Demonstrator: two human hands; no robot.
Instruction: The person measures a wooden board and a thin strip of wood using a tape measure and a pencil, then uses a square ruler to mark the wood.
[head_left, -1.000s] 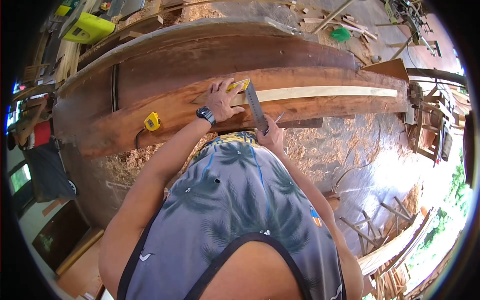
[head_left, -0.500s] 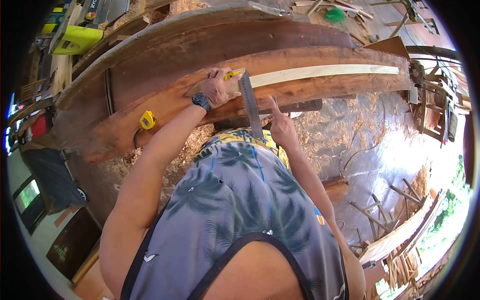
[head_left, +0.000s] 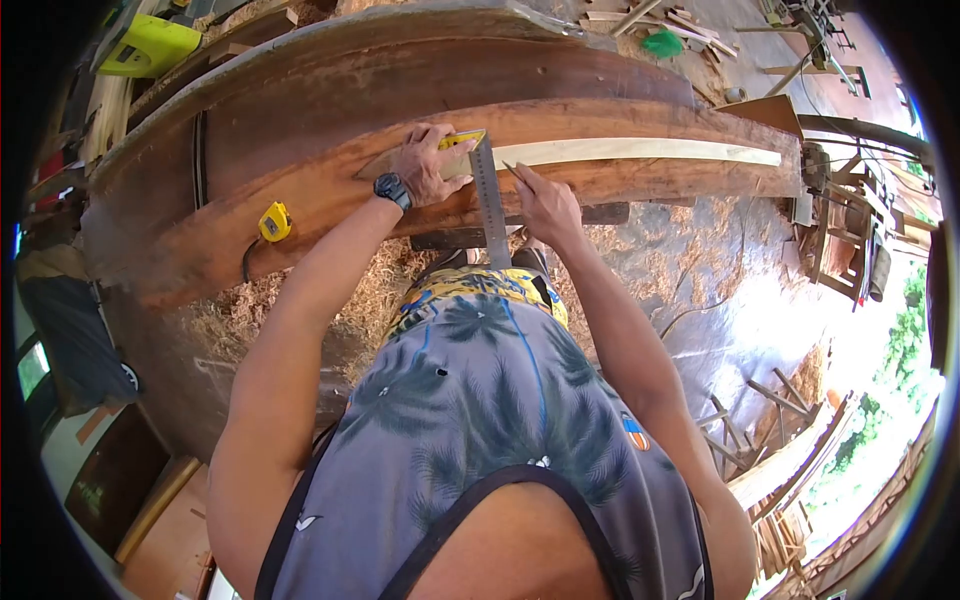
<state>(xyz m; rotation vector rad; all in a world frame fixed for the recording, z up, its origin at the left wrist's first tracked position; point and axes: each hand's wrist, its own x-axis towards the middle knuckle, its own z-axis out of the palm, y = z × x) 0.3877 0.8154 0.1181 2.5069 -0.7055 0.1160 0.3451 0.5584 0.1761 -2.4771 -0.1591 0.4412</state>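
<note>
My left hand, with a dark watch at the wrist, holds the yellow handle of a try square against a long reddish plank. The square's metal blade lies across the plank and reaches past its near edge. Just right of the blade, my right hand pinches a thin pencil-like tool, its tip at the pale strip that runs along the plank. A yellow tape measure rests on the plank's left part.
Behind the plank lies a wide dark board. A yellow-green case is at the upper left. Wood shavings cover the floor below. Wooden frames stand at the right, and a green item lies at the top.
My right hand has moved up and left, bringing the thin tool over the plank beside the blade. The view has shifted slightly, and my left hand still holds the square.
</note>
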